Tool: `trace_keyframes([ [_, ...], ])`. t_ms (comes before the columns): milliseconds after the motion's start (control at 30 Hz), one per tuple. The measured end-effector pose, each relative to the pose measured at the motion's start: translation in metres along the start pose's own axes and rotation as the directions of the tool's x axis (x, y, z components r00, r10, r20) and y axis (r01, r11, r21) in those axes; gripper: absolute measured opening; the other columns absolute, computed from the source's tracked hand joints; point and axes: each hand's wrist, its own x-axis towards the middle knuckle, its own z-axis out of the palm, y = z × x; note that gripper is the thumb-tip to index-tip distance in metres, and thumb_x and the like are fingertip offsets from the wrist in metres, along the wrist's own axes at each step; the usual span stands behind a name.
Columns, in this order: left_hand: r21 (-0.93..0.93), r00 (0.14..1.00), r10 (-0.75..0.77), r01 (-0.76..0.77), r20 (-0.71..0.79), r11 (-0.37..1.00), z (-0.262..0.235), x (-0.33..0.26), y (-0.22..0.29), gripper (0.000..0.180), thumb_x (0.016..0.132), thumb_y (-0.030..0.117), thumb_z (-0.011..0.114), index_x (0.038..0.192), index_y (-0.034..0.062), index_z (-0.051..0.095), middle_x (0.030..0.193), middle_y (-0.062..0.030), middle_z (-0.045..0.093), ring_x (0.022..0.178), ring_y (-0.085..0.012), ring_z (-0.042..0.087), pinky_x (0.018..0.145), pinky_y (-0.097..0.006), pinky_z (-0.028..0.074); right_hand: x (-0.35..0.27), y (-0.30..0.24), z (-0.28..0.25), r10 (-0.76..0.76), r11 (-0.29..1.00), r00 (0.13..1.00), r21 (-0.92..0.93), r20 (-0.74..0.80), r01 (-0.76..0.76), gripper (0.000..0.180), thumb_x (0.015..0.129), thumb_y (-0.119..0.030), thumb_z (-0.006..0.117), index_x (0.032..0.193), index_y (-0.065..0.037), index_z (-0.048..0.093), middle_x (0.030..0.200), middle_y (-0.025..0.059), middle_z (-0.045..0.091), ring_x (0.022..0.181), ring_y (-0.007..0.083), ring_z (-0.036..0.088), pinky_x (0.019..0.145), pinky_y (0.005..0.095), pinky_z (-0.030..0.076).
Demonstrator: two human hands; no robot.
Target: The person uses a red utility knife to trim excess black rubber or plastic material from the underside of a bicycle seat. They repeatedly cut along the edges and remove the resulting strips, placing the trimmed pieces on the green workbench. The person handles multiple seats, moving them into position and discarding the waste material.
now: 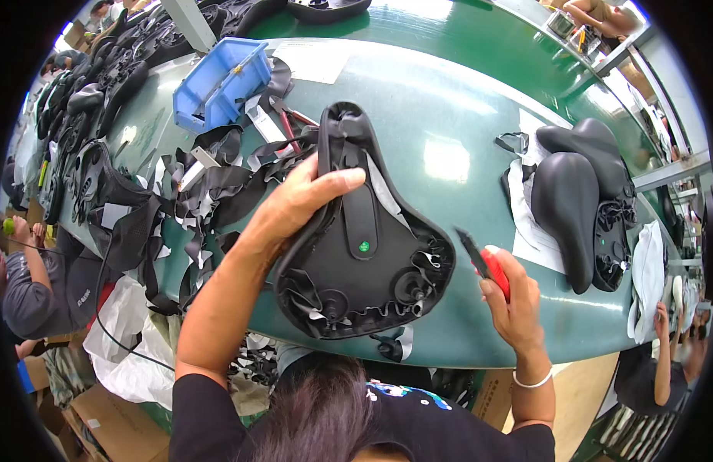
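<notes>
We are leaning over a broad green tabletop (479,208), which is curving across the view. At its far left, a long heap of black saddles (117,77) is covering a wide stretch. Nearer to us, a tangle of black and white offcuts (210,177) is spreading over the left side. On the right, a group of three saddles (564,200) is lying partly on a white sheet, two showing smooth tops and one its underside.

Before us, the saddle in hand (402,269) is facing underside up over the near middle of the tabletop, its nose pointing away; we cannot tell whether it is resting there or being held just above. Beyond the offcuts, a blue bin (210,88) is standing.

Our left hand (310,192) is gripping the saddle near its nose, thumb pressing on the underside, the other fingers mostly hidden. Our right hand (518,300) is hovering beside the saddle, its fingers narrow around a red-handled knife (496,269), whose dark tip is pointing away from us without touching the saddle. A white bracelet (533,379) is circling our right wrist, and a round green sticker (364,246) is showing on the underside.
</notes>
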Motion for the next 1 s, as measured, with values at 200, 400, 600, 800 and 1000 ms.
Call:
trace_keyframes([
  [200,0.304,0.997,-0.071,0.062,0.020,0.951,0.028,0.002,0.037,0.037,0.081,0.028,0.065,0.103,-0.0009,0.057,0.083,-0.0055,0.060,0.066,-0.0108,0.059,0.058,-0.024,0.051,0.028,-0.014,-0.026,-0.218,0.785,0.924,-0.507,0.313,0.357,0.058,0.082,-0.007,0.058,0.138,-0.016,0.046,0.072,0.0074,0.049,0.051,0.0239,0.046,0.047,0.0379,0.041],
  [400,0.202,0.983,0.057,-0.022,-0.172,0.979,0.015,-0.023,0.007,0.038,0.080,0.028,0.063,0.103,-0.0011,0.055,0.082,-0.0033,0.056,0.068,-0.0094,0.055,0.061,-0.023,0.046,-0.049,-0.048,0.035,0.187,0.938,0.978,-0.312,0.093,-0.149,0.060,0.086,-0.002,0.053,0.142,-0.008,0.035,0.074,0.0153,0.053,0.055,0.0335,0.056,0.049,0.0419,0.048],
  [600,-0.004,0.910,0.122,-0.134,-0.396,0.991,0.018,-0.071,-0.013,0.043,0.081,0.023,0.062,0.113,-0.0028,0.054,0.097,-0.0069,0.057,0.083,-0.0118,0.055,0.074,-0.026,0.047,-0.079,-0.066,0.039,0.382,0.922,0.923,0.054,0.049,-0.385,0.054,0.092,-0.005,0.054,0.141,-0.005,0.033,0.091,0.0194,0.065,0.062,0.0302,0.064,0.055,0.0373,0.052],
  [800,-0.070,0.883,0.123,-0.173,-0.454,0.982,0.019,-0.087,-0.028,0.045,0.084,0.024,0.062,0.118,-0.0022,0.051,0.106,-0.0075,0.055,0.094,-0.0128,0.053,0.085,-0.026,0.043,0.023,-0.047,0.056,-0.098,0.995,0.971,0.003,-0.219,0.101,0.054,0.085,0.001,0.063,0.133,-0.003,0.040,0.096,0.0104,0.065,0.062,0.0089,0.057,0.053,0.0251,0.049],
  [1000,0.901,0.647,0.676,0.039,-0.353,0.433,-0.010,-0.096,-0.059,0.058,0.073,0.017,0.075,0.122,0.0016,0.049,0.120,-0.0158,0.044,0.116,-0.0274,0.042,0.096,-0.039,0.037,0.034,-0.043,0.018,0.424,0.814,0.898,0.483,-0.116,-0.322,0.047,0.084,0.001,0.059,0.128,-0.002,0.044,0.085,0.0018,0.058,0.064,0.0049,0.053,0.051,0.0201,0.043],
])
